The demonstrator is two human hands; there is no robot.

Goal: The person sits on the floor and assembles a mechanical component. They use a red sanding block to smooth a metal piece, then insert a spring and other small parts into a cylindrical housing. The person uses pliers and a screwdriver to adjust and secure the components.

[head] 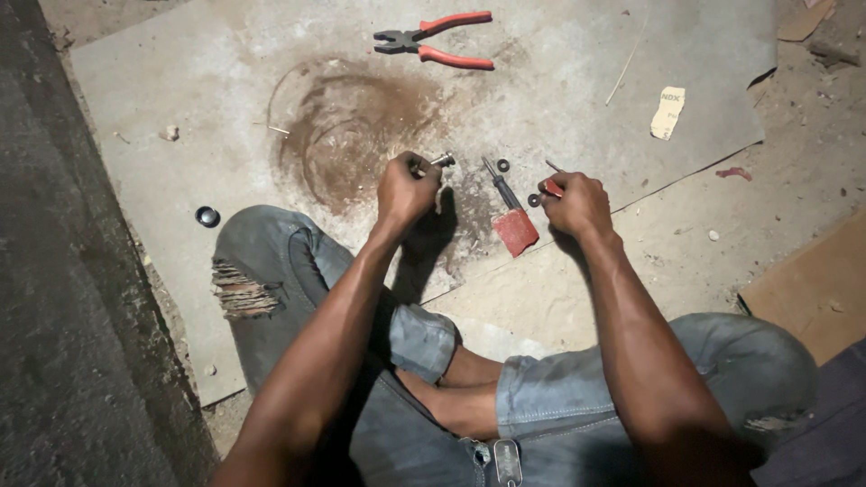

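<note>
Clearly the small parts are the weak point. The left hand [408, 191] is closed, its fingers pinching a short silvery metal bolt-like piece [441, 160] that juts out just above the knuckles, left of the dark-shafted screwdriver with a square red handle [511, 215]. The right hand [575, 204], just right of that screwdriver, curls its fingers around a small red part [552, 188]; what else it grips I cannot tell. A small black ring washer [502, 166] lies just above the screwdriver's tip on the dusty grey board [180, 99]. A slip of either pinch could likely drop a piece into the grit, where it would be hard to spot. Red-handled pliers [436, 40] lie well above the screwdriver; a dark round cap [207, 216] sits far left.
</note>
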